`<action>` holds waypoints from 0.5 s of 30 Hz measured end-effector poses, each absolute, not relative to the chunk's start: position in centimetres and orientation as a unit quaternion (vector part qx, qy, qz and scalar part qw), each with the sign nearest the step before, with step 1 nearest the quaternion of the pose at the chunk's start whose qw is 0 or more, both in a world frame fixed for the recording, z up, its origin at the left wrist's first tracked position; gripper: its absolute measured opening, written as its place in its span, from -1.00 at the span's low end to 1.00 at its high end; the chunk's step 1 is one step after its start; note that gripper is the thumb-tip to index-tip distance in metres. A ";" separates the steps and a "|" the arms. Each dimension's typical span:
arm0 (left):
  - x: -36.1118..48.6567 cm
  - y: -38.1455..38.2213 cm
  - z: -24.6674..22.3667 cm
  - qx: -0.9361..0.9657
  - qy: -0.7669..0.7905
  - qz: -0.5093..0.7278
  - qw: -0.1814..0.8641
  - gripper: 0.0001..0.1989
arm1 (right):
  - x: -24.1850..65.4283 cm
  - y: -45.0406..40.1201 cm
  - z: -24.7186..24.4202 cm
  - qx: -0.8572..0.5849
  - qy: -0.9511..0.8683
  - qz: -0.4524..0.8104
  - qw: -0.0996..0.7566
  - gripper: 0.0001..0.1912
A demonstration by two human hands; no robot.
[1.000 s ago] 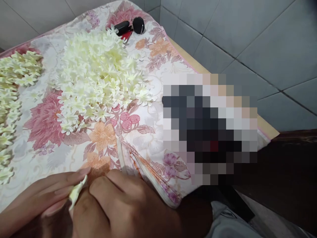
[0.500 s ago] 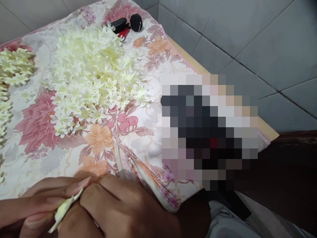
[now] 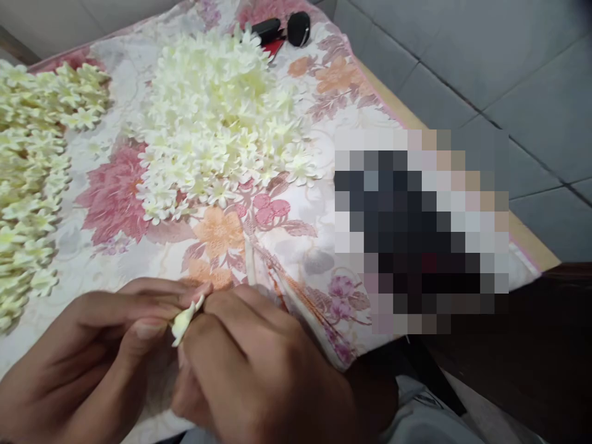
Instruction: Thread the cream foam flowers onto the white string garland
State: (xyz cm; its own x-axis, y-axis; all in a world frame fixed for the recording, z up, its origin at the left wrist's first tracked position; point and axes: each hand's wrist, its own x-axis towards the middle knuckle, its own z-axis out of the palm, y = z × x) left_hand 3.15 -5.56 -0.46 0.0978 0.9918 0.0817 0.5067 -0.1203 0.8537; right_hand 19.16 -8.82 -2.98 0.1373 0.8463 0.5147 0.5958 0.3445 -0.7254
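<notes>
A small cream-white flower (image 3: 185,322) is pinched between my two hands near the front of the table. The thumb and fingers of my left hand (image 3: 111,345) close on its left side. My right hand (image 3: 259,364) has its fingers curled against the flower's right side; the fingertips are partly hidden. Beyond my hands lies a heap of loose white flowers (image 3: 217,117) with pointed petals. More yellowish flowers (image 3: 28,154) spread along the left side of the table.
A floral-print cloth (image 3: 296,246) covers the table, with a fold running toward the front edge. Black objects (image 3: 298,28) and a red piece sit behind the heap. A blurred-out dark item (image 3: 402,216) lies on the right. Tiled walls (image 3: 462,80) stand behind.
The view has shifted left and down, so more yellowish flowers show. My left hand's thumb and fingers have shifted on the flower, which stays between both hands.
</notes>
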 end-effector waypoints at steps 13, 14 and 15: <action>3.6 -3.6 -0.6 0.577 0.484 0.479 0.451 -0.91 | 21.5 -8.9 -2.0 -0.496 -0.697 0.229 0.465 -0.70; 3.5 -3.6 -0.5 0.577 0.501 0.470 0.442 -0.90 | 21.4 -8.9 -2.1 -0.493 -0.697 0.225 0.470 -0.71; 3.3 -3.5 -0.4 0.583 0.514 0.462 0.428 -0.88 | 21.3 -9.0 -2.2 -0.489 -0.697 0.217 0.478 -0.73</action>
State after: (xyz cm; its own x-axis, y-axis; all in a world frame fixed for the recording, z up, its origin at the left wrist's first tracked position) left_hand 3.34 -3.50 -0.42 0.0455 0.9941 0.0984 0.2041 -0.1057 0.9732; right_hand 21.33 -8.97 -2.16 -0.0649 0.8893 0.4528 0.4736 0.4268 -0.7704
